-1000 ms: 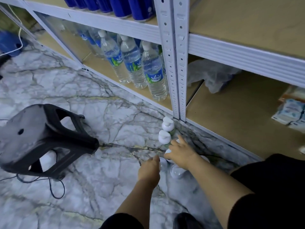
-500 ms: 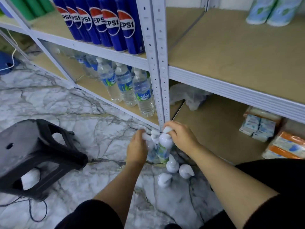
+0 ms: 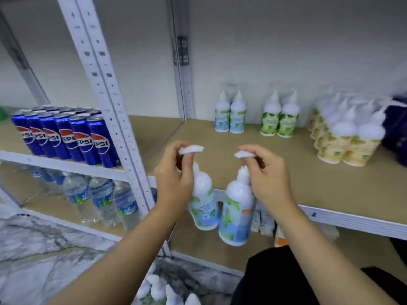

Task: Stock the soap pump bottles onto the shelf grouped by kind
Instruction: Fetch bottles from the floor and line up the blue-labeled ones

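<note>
Fingers (image 3: pixel 186 151) of our left hand (image 3: pixel 174 181) and right hand (image 3: pixel 267 179) each pinch a pump head, a blue-label bottle (image 3: pixel 203 208) hanging at 6 o'clock below each (second bottle (image 3: pixel 236 216) alongside). On the shelf (image 3: pixel 330 190) we see three groups at 12 to 2 o'clock; more bottles on the floor (image 3: pixel 163 291) remain.

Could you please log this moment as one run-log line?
left hand: holds blue-label bottle | right hand: holds blue-label bottle | shelf: not yet placed
</note>
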